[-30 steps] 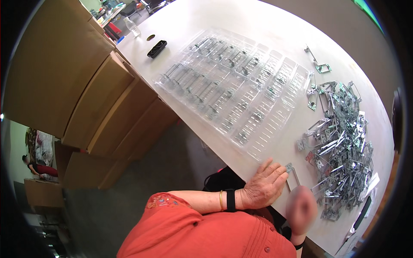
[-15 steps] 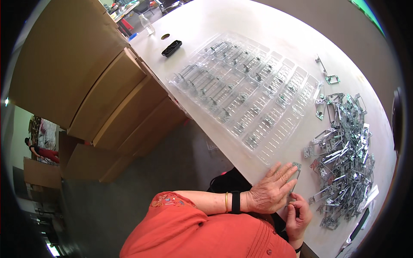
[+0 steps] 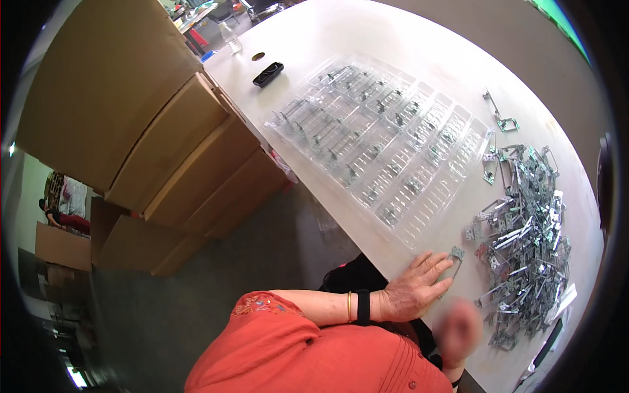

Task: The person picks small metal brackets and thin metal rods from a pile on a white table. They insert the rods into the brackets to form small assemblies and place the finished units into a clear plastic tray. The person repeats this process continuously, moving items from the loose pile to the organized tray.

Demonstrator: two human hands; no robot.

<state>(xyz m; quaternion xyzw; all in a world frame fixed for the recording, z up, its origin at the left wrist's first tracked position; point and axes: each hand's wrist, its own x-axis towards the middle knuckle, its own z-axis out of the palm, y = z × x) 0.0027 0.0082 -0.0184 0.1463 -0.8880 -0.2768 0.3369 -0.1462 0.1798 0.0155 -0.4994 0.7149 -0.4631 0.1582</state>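
Note:
My left hand (image 3: 417, 287) lies flat at the table's near edge, fingers stretched out. Its fingertips rest against a thin metal bracket (image 3: 457, 253), whose lower part is hidden under the hand. Just right of it, lower down, my right hand (image 3: 457, 329) is smeared by motion, so its fingers and anything in them cannot be made out. Beyond my left hand lies a clear plastic blister tray (image 3: 419, 229), with similar metal brackets in many of its compartments. The row nearest me shows bare slots.
A tangled heap of metal brackets (image 3: 524, 242) lies right of my hands, with one loose bracket (image 3: 501, 114) beyond it. A black plastic piece (image 3: 268, 74) and a clear bottle (image 3: 230, 38) stand at the far left. Cardboard boxes (image 3: 177, 150) are stacked left of the table.
My right hand has come away from the bracket and my left fingers, and is now blurred. The left hand stays on the bracket. The view has shifted slightly.

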